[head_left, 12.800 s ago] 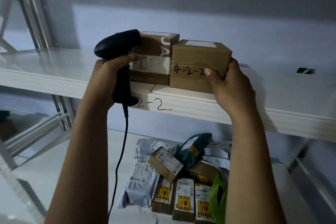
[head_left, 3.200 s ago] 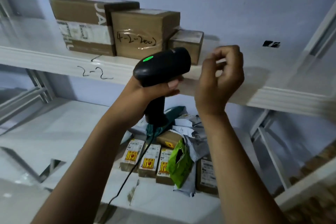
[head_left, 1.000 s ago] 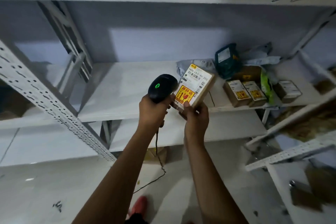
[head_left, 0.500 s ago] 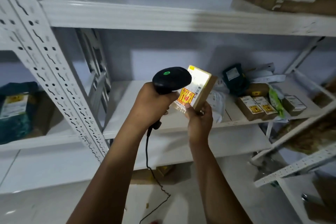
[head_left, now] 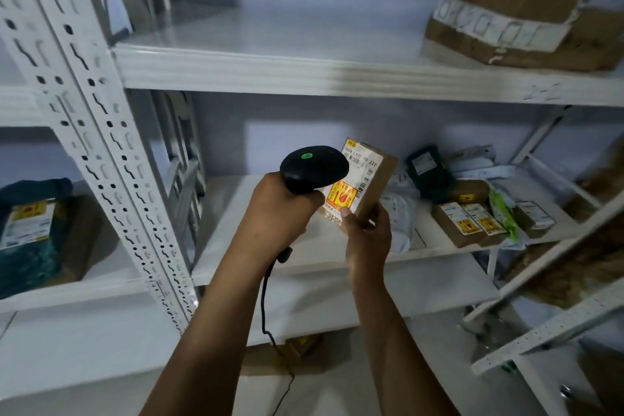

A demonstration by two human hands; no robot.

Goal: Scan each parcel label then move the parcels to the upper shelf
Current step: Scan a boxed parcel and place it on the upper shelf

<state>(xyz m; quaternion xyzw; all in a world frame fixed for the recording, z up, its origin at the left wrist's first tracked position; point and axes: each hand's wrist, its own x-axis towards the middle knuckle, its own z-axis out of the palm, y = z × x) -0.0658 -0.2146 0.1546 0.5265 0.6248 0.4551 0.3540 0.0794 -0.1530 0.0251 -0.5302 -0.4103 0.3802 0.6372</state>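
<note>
Person's left hand (head_left: 277, 209) was wrapped tight round the handle of the black scanner (head_left: 315, 167), fingers fully curled, one fingertip lying just under the head. Green light (head_left: 306, 155) was lit on top of the head. Its cable (head_left: 266, 307) hung from the handle base toward the floor.

The right hand (head_left: 366, 233) held a small brown parcel (head_left: 373, 179) upright by its lower end. Its thumb (head_left: 345, 213) pressed on the front face at the bottom of the label (head_left: 359, 162). The other fingers curled round the right side and back, tips mostly hidden behind the box. The label faced the camera: white with barcode, yellow-red sticker on the lower half.

Scanner head overlapped the label's left edge in view; contact couldn't be told. The parcel was in the air in front of the middle shelf (head_left: 236, 257), touching no shelf.

On the upper shelf (head_left: 304, 71), one big taped box (head_left: 513, 24) sat at the right end, close to the front edge. The middle shelf carried a parcel pile (head_left: 472, 213) at its right end, with small labelled boxes at the front edge and bags behind. A teal bag (head_left: 30, 233) lay on the neighbouring bay's shelf at far left, past the perforated post (head_left: 94, 132).
</note>
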